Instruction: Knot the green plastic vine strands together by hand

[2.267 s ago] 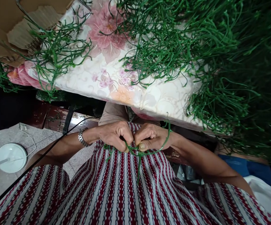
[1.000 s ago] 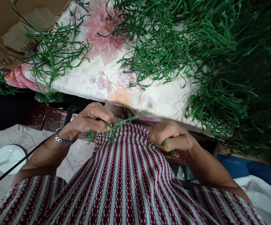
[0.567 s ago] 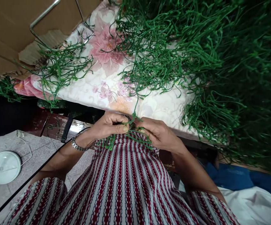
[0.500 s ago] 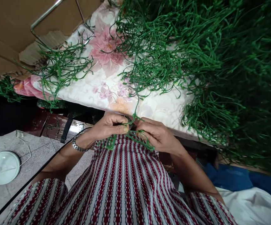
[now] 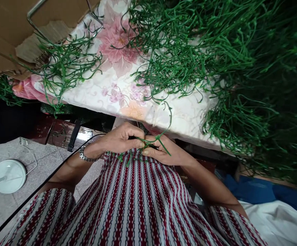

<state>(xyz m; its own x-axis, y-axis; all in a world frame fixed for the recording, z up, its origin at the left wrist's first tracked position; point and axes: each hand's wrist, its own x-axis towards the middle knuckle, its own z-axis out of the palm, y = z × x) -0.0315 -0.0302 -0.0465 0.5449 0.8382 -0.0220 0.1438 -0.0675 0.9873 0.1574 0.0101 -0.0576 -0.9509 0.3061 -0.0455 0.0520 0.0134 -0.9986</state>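
In front of my waist my left hand (image 5: 123, 137) and my right hand (image 5: 164, 149) meet, thumbs almost touching. Both pinch thin green plastic stems (image 5: 158, 137) that look like parts of an artificial plant. One stem arcs up from the right hand toward the cloth, and a short piece crosses the back of its fingers. Under the left hand, more green stem ends (image 5: 128, 159) hang against the striped garment. The exact grip between the fingertips is partly hidden.
A flower-patterned cloth (image 5: 181, 118) covers the table ahead. A large heap of green stems (image 5: 215, 58) fills the right, with a smaller pile (image 5: 66, 65) at left beside a cardboard box (image 5: 4, 30). A white round base (image 5: 8, 176) stands on the floor; a black cable runs past my left arm.
The right hand has turned and closed in on the left. The stem that stood up between the hands now leans right, over the right hand. The view has shifted slightly.
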